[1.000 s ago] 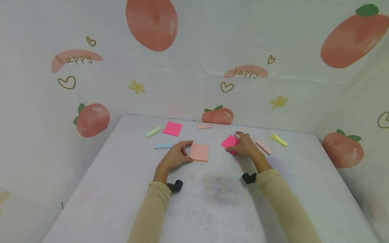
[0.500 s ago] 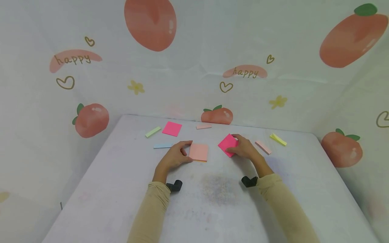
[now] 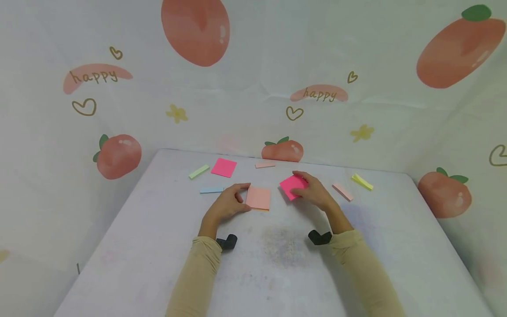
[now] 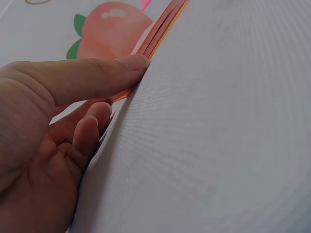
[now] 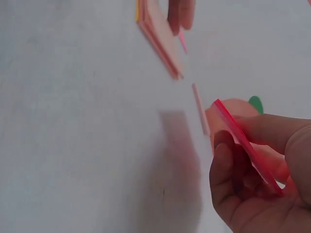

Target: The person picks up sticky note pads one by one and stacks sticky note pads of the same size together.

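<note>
A stack of sticky notes [image 3: 259, 198], light pink on top with a yellow-orange layer at its base, lies mid-table. My left hand [image 3: 226, 206] grips its left side, thumb at the near corner and forefinger at the far one. The left wrist view shows the thumb against the stack's edge [image 4: 165, 26], with the other fingers curled below. To the right, my right hand [image 3: 314, 193] pinches a hot pink sticky note pad [image 3: 290, 186] between thumb and fingers. In the right wrist view this pad [image 5: 245, 145] is tilted and raised over the table, casting a shadow.
Behind my left hand lie a green strip pad [image 3: 199, 172], a blue strip pad [image 3: 211, 190] and another hot pink pad [image 3: 223, 167]. A pale pink strip [image 3: 265, 165] is near the back edge. Right of my right hand are a pink strip [image 3: 342, 192] and a yellow strip [image 3: 362, 182].
My right hand has lifted the hot pink pad and carried it a little left, toward the light pink stack, turning it slightly. My left hand stays at the stack.
</note>
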Tool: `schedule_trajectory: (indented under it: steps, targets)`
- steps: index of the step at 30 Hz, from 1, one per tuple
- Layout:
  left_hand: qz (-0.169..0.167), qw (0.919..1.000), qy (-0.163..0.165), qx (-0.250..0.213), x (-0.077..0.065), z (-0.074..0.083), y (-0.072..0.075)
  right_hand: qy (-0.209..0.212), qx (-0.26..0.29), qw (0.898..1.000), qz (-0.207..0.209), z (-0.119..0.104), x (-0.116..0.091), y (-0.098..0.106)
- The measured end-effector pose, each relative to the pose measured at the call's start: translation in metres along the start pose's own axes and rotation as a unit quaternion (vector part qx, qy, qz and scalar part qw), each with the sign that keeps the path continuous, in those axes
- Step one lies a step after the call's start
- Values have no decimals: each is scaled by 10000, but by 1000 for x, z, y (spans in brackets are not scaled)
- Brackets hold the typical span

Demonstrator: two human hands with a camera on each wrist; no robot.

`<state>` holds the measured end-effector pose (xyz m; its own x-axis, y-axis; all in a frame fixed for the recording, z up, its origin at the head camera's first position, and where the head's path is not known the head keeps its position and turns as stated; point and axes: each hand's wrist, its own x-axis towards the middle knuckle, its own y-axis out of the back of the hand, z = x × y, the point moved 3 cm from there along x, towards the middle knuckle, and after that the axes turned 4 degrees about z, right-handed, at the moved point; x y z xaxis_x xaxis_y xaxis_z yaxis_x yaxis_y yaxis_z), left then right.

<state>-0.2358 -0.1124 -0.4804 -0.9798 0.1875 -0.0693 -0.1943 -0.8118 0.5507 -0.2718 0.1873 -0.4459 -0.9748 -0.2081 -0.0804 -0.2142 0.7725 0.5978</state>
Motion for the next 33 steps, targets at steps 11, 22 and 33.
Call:
schedule_trajectory:
  steps: [11,22,33]
  targets:
    - [-15,10000,3,15,1,1,0,23,224,9996,-149,-15,-3,-16]
    - [-34,10000,43,24,2,0,0,27,270,9990,360,-22,-1,-29]
    - [-24,10000,13,19,2,-1,0,-295,1179,9884,909,-26,-1,-41]
